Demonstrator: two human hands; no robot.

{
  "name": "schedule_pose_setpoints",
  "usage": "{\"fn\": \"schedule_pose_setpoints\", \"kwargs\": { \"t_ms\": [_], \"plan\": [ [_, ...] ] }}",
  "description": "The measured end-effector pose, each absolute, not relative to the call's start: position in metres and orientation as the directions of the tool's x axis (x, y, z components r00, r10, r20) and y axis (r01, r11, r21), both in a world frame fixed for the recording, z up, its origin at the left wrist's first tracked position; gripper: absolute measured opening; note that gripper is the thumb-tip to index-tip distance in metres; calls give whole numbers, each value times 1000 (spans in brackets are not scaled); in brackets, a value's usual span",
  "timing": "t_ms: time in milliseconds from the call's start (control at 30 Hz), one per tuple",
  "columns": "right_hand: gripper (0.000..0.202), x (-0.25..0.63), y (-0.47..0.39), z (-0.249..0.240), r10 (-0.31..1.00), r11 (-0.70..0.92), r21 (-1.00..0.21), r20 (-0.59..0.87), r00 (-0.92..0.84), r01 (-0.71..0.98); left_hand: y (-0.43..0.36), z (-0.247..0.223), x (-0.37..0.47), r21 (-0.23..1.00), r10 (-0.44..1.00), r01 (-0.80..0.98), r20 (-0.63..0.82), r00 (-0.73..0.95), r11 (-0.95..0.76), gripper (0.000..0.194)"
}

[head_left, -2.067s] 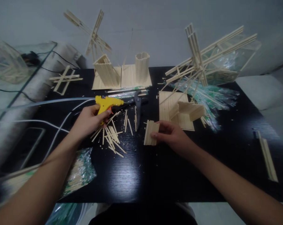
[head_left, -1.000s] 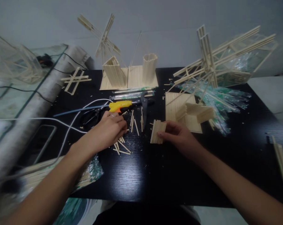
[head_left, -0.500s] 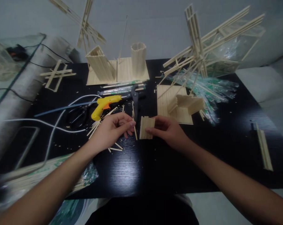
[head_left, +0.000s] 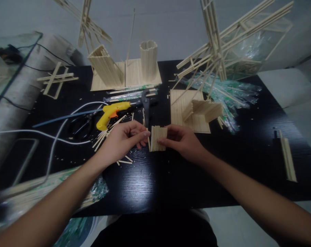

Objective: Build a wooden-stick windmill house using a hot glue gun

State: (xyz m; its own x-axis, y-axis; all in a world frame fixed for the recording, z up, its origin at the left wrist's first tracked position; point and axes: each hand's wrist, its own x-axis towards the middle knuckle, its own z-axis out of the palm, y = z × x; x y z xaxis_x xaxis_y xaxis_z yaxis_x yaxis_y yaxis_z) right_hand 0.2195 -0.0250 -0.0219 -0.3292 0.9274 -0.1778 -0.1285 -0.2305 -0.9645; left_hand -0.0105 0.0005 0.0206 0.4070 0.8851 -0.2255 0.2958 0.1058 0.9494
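Note:
My left hand pinches a short thin wooden stick upright between thumb and fingers. Just right of it, my right hand grips the right side of a small panel of sticks laid side by side. The stick stands close along the panel's left edge; whether they touch I cannot tell. A yellow glue gun lies beyond my left hand, by a dark-handled tool. Loose cut sticks lie beside and partly under my left hand.
Stick towers on square bases stand at the back. An open stick box sits on a base at right, near wrapped sticks and a large stick frame. A white cable curves at left.
My left hand has brought the stick closer to the panel's left edge, narrowing the gap between them. The whole view has shifted slightly.

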Motion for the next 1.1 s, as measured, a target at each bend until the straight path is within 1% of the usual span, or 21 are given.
{"fn": "schedule_pose_setpoints", "kwargs": {
  "t_ms": [433, 633, 767, 867, 1000, 1100],
  "plan": [
    [31, 220, -25, -22, 930, -201, -971, -148, -338, -128, -1, 20, -4, 960, 898, 267, -185, 399, 79, 16],
    [32, 219, -26, -21, 944, -161, -983, -125, -307, -92, -2, 21, -5, 959, 906, 278, -160, 391, 49, 18],
    [31, 218, -29, -18, 972, -64, -998, -62, -227, -2, -4, 19, -8, 952, 911, 307, -115, 395, -13, 17],
    [26, 217, -32, -19, 983, 27, -997, 12, -185, 78, -5, 17, -11, 927, 914, 368, -92, 396, -66, 17],
    [17, 216, -34, -20, 980, 148, -968, 116, -162, 204, -7, 14, -13, 883, 912, 437, -25, 408, -171, 17],
    [14, 216, -35, -19, 975, 199, -935, 158, -159, 294, -8, 12, -13, 846, 906, 473, 27, 423, -246, 17]
  ]
}}
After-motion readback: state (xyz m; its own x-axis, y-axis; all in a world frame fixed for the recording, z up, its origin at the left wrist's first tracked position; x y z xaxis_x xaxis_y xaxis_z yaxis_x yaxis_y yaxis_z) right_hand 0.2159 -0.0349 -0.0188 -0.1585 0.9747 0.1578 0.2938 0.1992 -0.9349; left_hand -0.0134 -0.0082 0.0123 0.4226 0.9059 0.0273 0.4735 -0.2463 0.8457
